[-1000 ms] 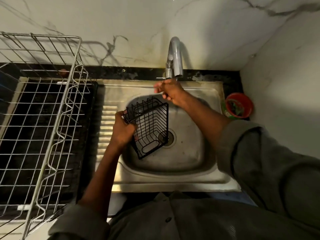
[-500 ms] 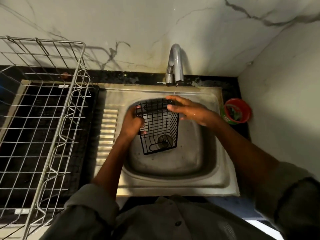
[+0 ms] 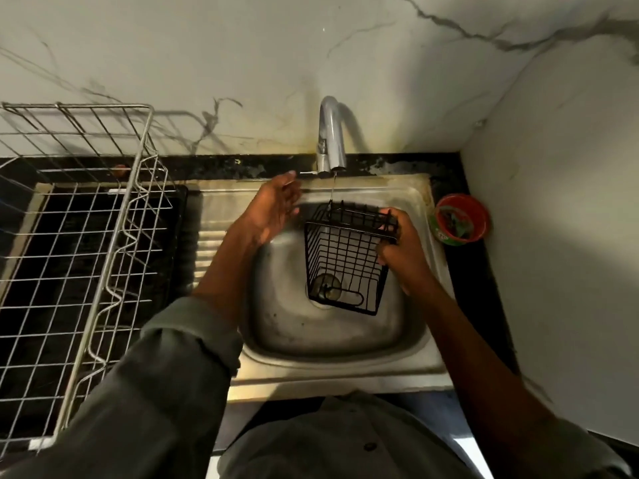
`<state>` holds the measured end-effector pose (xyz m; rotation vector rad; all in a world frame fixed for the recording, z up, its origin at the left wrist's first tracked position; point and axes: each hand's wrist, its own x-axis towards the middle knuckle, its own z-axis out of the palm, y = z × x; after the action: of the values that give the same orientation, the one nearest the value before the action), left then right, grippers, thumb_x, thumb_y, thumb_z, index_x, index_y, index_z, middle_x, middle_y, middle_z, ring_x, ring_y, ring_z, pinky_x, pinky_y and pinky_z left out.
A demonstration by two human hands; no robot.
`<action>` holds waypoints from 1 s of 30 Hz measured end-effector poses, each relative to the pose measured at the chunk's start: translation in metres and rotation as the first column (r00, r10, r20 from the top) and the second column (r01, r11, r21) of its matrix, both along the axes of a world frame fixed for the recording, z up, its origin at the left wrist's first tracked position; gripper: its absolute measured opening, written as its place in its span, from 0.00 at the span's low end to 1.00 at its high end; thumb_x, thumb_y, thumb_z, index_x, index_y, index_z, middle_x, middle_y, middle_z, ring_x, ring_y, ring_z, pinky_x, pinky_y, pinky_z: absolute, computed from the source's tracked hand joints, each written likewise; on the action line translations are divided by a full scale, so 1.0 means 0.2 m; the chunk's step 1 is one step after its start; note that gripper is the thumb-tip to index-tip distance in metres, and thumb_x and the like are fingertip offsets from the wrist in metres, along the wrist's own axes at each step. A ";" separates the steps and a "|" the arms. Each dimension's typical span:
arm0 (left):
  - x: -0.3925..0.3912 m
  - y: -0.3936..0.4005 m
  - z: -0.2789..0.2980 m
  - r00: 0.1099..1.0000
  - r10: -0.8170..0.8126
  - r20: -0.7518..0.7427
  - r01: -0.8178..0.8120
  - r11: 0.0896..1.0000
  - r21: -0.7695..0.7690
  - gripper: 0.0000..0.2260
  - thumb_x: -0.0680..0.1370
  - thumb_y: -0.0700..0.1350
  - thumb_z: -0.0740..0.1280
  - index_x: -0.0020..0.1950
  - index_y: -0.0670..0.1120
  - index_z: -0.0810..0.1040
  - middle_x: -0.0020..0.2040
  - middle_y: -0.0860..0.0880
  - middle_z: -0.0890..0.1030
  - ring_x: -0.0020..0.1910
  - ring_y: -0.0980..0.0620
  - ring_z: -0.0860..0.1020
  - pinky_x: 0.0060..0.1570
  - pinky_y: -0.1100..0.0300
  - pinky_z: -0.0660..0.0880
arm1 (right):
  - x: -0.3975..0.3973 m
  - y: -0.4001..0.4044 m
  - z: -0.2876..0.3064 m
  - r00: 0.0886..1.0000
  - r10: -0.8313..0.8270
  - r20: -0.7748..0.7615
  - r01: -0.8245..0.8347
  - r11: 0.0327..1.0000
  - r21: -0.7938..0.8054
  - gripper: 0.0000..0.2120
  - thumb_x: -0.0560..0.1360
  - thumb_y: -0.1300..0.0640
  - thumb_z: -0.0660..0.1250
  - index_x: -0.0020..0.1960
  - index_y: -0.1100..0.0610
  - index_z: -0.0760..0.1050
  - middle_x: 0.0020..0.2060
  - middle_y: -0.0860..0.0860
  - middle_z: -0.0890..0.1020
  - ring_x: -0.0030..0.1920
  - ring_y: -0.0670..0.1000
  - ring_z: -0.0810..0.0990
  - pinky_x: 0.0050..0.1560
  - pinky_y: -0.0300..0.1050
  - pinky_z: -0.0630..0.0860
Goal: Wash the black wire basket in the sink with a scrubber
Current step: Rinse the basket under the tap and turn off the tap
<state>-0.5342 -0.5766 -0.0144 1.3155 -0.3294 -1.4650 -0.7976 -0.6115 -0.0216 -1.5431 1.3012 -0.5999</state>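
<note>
Rinsing stage, by the look of it: black wire basket point(image 3: 344, 262) held tilted over the sink point(image 3: 332, 340) bowl, under a thin stream from the tap point(image 3: 331, 133). Right hand point(image 3: 397, 252) curled round its right rim; left hand point(image 3: 275, 207) loose-fingered, holding nothing, near the tap lever. No scrubber in view; probably inside the red tub point(image 3: 461, 219), far right. Next, likely: fetch it. Room tight: bowl walls close, drying rack point(image 3: 79, 236) crowding the left.
</note>
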 end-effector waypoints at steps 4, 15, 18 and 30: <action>-0.04 -0.24 -0.02 0.950 0.210 -0.229 -0.201 0.978 0.063 0.26 0.85 0.62 0.57 0.64 0.39 0.73 0.68 0.36 0.78 0.63 0.41 0.80 0.61 0.51 0.79 | 0.03 0.06 -0.01 0.994 -0.105 0.001 0.105 0.994 0.042 0.40 0.65 0.73 0.64 0.50 0.24 0.71 0.44 0.44 0.81 0.42 0.47 0.81 0.36 0.47 0.78; -0.08 -0.32 -0.01 0.973 -0.039 0.226 0.036 0.999 0.020 0.28 0.85 0.60 0.56 0.78 0.43 0.72 0.72 0.42 0.78 0.74 0.41 0.74 0.75 0.43 0.67 | -0.05 0.07 -0.10 0.938 -0.338 0.074 0.324 0.933 0.156 0.35 0.61 0.64 0.65 0.67 0.45 0.71 0.58 0.45 0.82 0.55 0.55 0.82 0.47 0.53 0.78; -0.04 -0.25 0.07 0.903 -0.149 0.402 0.156 0.988 0.014 0.18 0.82 0.50 0.64 0.68 0.45 0.79 0.63 0.44 0.84 0.61 0.47 0.83 0.62 0.51 0.77 | -0.07 0.09 -0.11 0.931 -0.347 0.117 0.323 0.929 0.182 0.35 0.60 0.65 0.63 0.66 0.48 0.72 0.56 0.51 0.83 0.47 0.54 0.81 0.40 0.48 0.76; -0.57 0.44 0.27 0.969 0.187 -0.162 -0.156 0.971 0.183 0.26 0.88 0.61 0.46 0.56 0.45 0.76 0.49 0.40 0.87 0.47 0.44 0.87 0.51 0.52 0.80 | 0.04 0.44 0.08 0.970 -0.220 0.106 0.237 0.953 -0.190 0.43 0.59 0.50 0.82 0.71 0.50 0.68 0.64 0.51 0.76 0.65 0.52 0.77 0.65 0.53 0.77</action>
<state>-0.6478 -0.4876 0.0401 1.2998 0.0275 -1.4743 -0.7888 -0.5229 -0.0057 -1.5200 1.3995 -0.9598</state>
